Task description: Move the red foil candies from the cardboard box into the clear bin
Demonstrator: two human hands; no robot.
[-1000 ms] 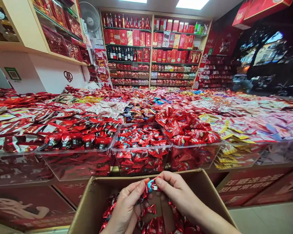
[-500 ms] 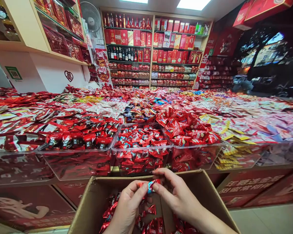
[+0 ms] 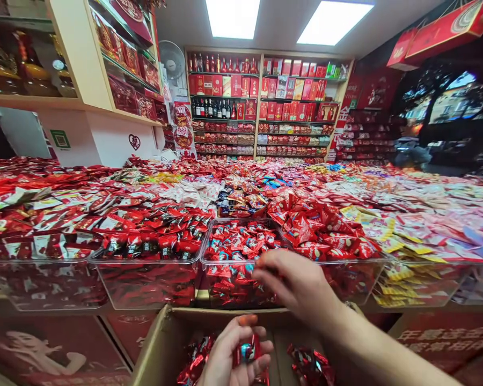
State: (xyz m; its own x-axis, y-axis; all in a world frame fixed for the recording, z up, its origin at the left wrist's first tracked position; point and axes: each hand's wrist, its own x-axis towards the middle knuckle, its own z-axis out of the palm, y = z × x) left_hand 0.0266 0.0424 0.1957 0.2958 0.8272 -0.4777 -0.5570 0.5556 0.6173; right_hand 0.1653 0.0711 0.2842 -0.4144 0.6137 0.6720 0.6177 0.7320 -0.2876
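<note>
My left hand [image 3: 235, 356] is low over the open cardboard box, palm partly up. Its curled fingers hold a small wrapped candy [image 3: 247, 351] in red foil with a blue patch. Higher up, my right hand [image 3: 295, 279] reaches over the front rim of a clear plastic bin [image 3: 225, 262], thumb and fingers apart, and no candy shows between them. Red and blue wrapped candies [image 3: 241, 238] fill that bin. Inside the cardboard box [image 3: 151, 343], more red foil candies [image 3: 314, 364] lie on both sides of an inner divider.
Clear bins of black-and-red packets [image 3: 145, 244], larger red packets [image 3: 326, 228] and yellow packets [image 3: 410, 268] flank the middle bin. More wrapped sweets cover the counter behind. Shelves [image 3: 260, 102] with bottles and red boxes line the back wall.
My right hand has left the candy held between both hands and moved up to the bin. My left hand has kept a candy and turned palm upward. The view has tilted up.
</note>
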